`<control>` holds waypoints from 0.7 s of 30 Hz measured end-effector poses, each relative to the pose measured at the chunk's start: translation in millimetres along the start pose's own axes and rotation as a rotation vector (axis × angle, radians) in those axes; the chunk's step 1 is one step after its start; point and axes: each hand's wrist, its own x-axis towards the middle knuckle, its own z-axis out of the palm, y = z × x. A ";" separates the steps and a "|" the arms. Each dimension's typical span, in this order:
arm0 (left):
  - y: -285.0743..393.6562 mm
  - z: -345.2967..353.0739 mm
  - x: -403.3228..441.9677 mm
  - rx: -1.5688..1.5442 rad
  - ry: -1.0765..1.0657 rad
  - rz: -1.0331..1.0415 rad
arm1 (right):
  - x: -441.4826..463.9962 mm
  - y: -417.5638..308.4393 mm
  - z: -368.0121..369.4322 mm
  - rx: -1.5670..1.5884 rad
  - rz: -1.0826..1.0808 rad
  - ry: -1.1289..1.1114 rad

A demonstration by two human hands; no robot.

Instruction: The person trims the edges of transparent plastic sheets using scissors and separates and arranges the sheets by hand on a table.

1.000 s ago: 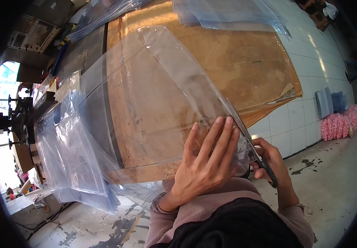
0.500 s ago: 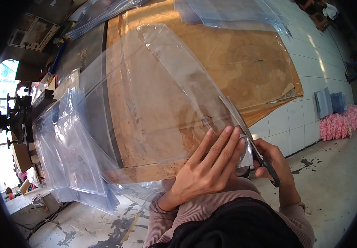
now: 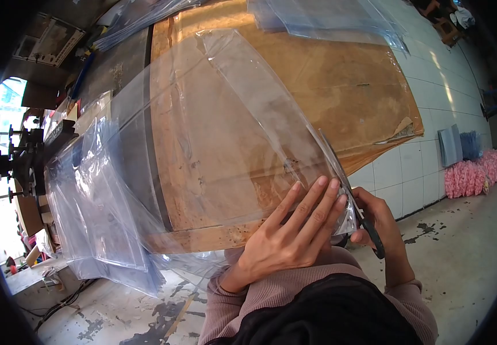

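A clear plastic sheet (image 3: pixel 231 126) lies over the brown-covered table (image 3: pixel 352 86) and reaches its front edge. My left hand (image 3: pixel 294 230) rests flat on the sheet near that edge, fingers stretched out. In my right hand (image 3: pixel 380 224) are scissors (image 3: pixel 369 227) with black handles, my fingers wrapped round them. Their long blades lie along the sheet's right edge, just right of my left fingertips. Part of the lower blade is hidden by the plastic.
More clear sheets (image 3: pixel 99 201) hang over the table's left side. Bluish plastic stacks (image 3: pixel 329 20) lie at the far edge. A black metal fixture (image 3: pixel 27 161) stands at the left. Pink bundles (image 3: pixel 472 175) sit on the floor by the tiled wall (image 3: pixel 426 86).
My left hand has slid a little to the right and nearer the table's front edge, its fingers still spread. The scissors have shifted slightly, their blades now closer together.
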 end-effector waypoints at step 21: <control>-0.5 1.7 -4.3 -0.053 0.013 0.009 | -8.0 -0.7 -0.5 0.017 0.125 0.082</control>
